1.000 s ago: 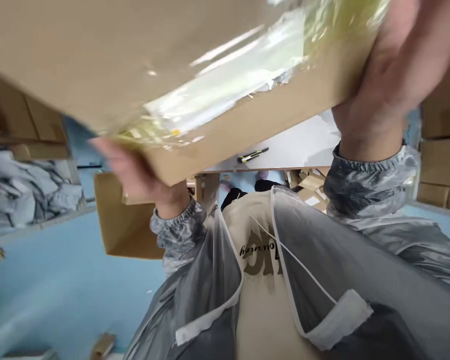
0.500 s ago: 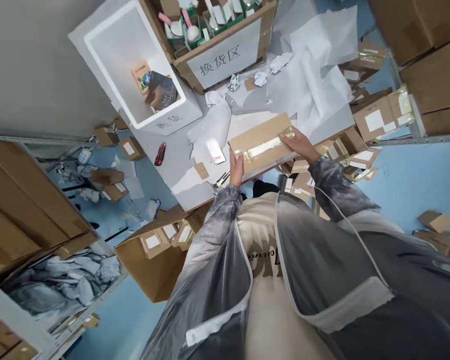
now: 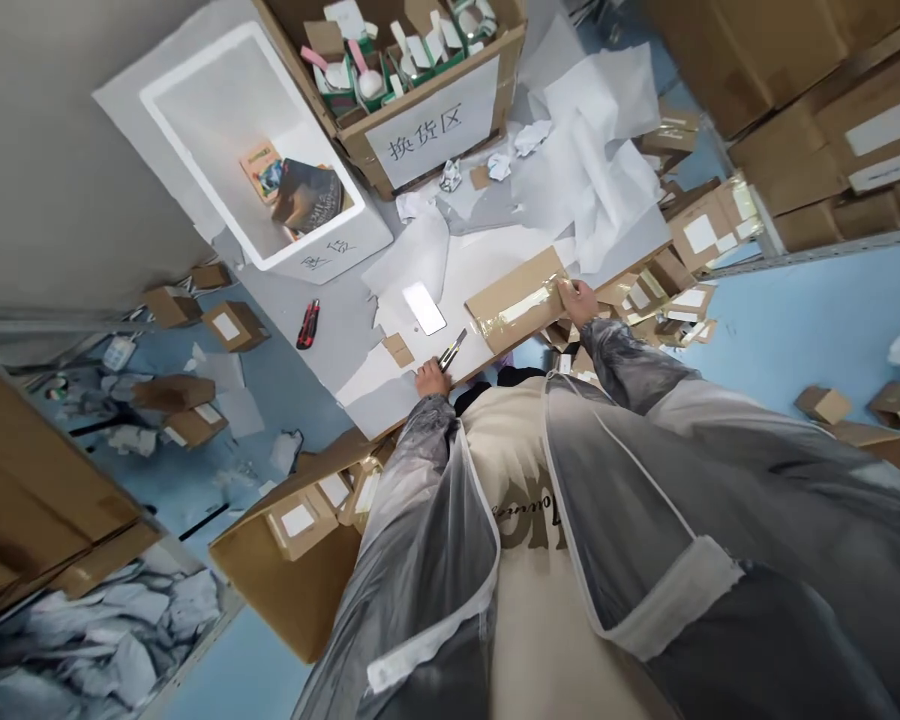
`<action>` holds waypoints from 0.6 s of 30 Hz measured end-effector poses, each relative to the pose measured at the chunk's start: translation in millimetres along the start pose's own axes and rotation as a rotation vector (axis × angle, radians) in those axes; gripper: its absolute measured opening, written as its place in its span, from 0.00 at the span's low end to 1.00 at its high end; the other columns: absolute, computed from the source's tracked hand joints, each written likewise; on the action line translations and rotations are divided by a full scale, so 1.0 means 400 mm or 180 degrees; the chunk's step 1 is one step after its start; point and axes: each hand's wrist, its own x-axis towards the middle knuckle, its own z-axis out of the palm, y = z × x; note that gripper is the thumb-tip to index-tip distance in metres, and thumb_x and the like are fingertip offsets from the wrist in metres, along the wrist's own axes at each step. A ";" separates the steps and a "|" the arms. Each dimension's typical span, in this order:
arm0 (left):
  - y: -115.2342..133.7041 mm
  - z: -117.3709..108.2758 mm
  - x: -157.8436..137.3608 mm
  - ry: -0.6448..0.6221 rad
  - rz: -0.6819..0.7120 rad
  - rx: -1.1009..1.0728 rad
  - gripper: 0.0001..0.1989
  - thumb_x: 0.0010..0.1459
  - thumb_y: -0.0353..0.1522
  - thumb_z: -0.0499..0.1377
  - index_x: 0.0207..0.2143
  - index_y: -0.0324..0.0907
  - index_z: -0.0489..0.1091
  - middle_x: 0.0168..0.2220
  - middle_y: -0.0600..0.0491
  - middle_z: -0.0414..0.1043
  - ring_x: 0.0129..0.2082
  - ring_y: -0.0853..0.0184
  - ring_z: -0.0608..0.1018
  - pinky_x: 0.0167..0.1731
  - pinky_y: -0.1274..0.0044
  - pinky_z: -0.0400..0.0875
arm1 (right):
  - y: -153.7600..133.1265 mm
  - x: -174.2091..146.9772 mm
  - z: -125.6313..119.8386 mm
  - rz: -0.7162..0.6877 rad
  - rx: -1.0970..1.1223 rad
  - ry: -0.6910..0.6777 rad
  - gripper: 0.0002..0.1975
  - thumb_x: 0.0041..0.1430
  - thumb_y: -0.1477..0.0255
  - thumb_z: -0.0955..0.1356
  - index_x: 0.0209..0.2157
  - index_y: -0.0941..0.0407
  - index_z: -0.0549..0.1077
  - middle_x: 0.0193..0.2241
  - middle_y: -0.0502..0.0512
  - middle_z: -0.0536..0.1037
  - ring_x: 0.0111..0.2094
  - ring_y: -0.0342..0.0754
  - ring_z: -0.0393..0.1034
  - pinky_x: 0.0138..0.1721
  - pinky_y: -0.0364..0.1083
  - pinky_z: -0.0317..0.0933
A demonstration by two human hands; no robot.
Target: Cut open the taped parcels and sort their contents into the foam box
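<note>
Near the front edge of the table, my left hand (image 3: 431,380) is closed around the rear end of a yellow-and-black box cutter (image 3: 452,351), which points away from me and to the right. My right hand (image 3: 577,301) grips the right end of a flat cardboard box (image 3: 506,318). Clear tape and a pale strip run along the box's near side. A phone (image 3: 424,308) with a bright white screen lies beyond the cutter, beside a small cardboard piece (image 3: 398,349).
A foam box (image 3: 270,265) with booklets inside and a labelled carton (image 3: 431,120) of small packages stand at the back. A red-and-black cutter (image 3: 308,325) lies at left. White wrapping paper (image 3: 596,170) and crumpled scraps cover the right. Parcels (image 3: 709,235) are piled beyond the table's right edge.
My left hand has let go of the box's left end and moved left onto the box cutter. My right hand still holds the box, now lower against the table edge. The view has shifted.
</note>
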 end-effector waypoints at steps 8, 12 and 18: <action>-0.101 0.029 0.051 0.0126 0.0496 -0.0444 0.22 0.69 0.27 0.64 0.64 0.38 0.74 0.60 0.36 0.80 0.65 0.48 0.82 0.69 0.61 0.78 | 0.058 -0.062 0.006 0.0036 0.0329 -0.0020 0.40 0.71 0.36 0.75 0.66 0.54 0.82 0.64 0.70 0.88 0.64 0.67 0.85 0.74 0.65 0.77; -0.150 -0.014 0.011 0.0037 0.0295 -0.1026 0.20 0.69 0.32 0.65 0.62 0.46 0.72 0.47 0.52 0.81 0.45 0.59 0.86 0.49 0.71 0.83 | 0.070 -0.050 0.037 0.0125 0.0338 -0.0028 0.38 0.74 0.42 0.73 0.69 0.57 0.78 0.66 0.73 0.87 0.61 0.64 0.86 0.72 0.61 0.78; -0.053 -0.157 -0.039 0.0239 0.1023 -0.1068 0.21 0.86 0.47 0.56 0.69 0.49 0.76 0.44 0.52 0.84 0.38 0.60 0.87 0.41 0.73 0.82 | 0.096 -0.029 0.119 -0.0022 0.0351 0.0149 0.31 0.76 0.42 0.71 0.61 0.53 0.76 0.63 0.69 0.86 0.62 0.62 0.84 0.72 0.58 0.76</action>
